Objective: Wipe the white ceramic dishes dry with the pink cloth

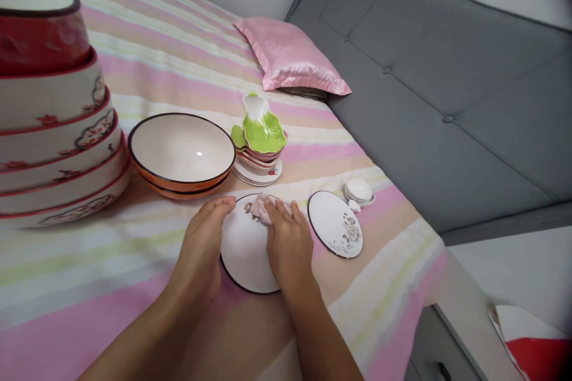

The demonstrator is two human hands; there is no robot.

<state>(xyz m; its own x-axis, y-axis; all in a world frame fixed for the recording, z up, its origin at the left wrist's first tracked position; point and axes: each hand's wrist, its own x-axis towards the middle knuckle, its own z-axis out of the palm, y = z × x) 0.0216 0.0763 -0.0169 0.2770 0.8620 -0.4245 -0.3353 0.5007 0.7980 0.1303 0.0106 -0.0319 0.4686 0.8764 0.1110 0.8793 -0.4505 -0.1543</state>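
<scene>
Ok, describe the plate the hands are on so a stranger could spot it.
On the striped bedspread, find the orange-sided bowls. Nearer the camera and to their right sits a round white plate with a dark rim, the left hand at its edge. Unlike the similar plate farther right, it has a crumpled pink cloth on it, under the right hand.

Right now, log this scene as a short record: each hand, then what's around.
Left hand: at left rim of floral plate
Right hand: holding pale pink cloth on that plate
Left of plate: orange bowls, tall bowl stack
Beyond plate: green-and-white leaf-shaped dish atop stacked dishes
Right of plate: second floral plate, small white dishes
Surface: striped bedsheet
</scene>
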